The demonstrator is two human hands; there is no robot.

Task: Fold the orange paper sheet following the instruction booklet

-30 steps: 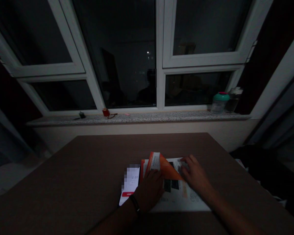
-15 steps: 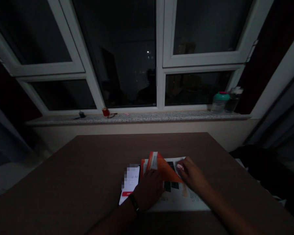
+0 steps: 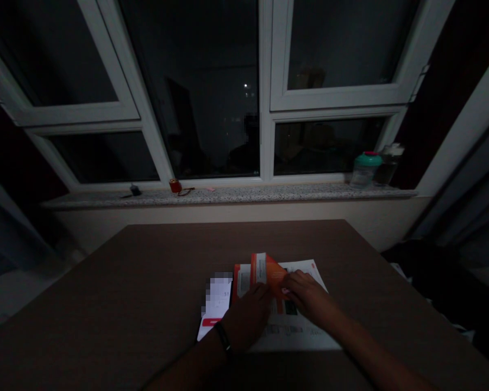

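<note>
"What lies nearest, and how much room is around it?"

"One printed leaflet (image 3: pixel 289 338) is held down on the brown surface (image 3: pixel 126 288), low and right of centre. Open surface is left on both sides and toward the far edge. One phone (image 3: pixel 215 309) is placed just beside the leaflet's left edge."

"How are the hands set?"

"The left hand (image 3: pixel 248 317) is laid flat on the leaflet's left part, released. The right hand (image 3: pixel 309 298) is pressed against an orange flap (image 3: pixel 271 277), with its fingers (image 3: pixel 290 283) on the flap; whether it is gripped cannot be told."

"Which way does it point?"

"The leaflet's long axis runs roughly toward the window, and the flap's tip is pointed the same way."

"And farther off?"

"On the granite windowsill (image 3: pixel 228 196), two bottles (image 3: pixel 375 171) are stood at the right; one red object (image 3: pixel 175 186) and one small dark object (image 3: pixel 135 190) are seen at the left."
</note>
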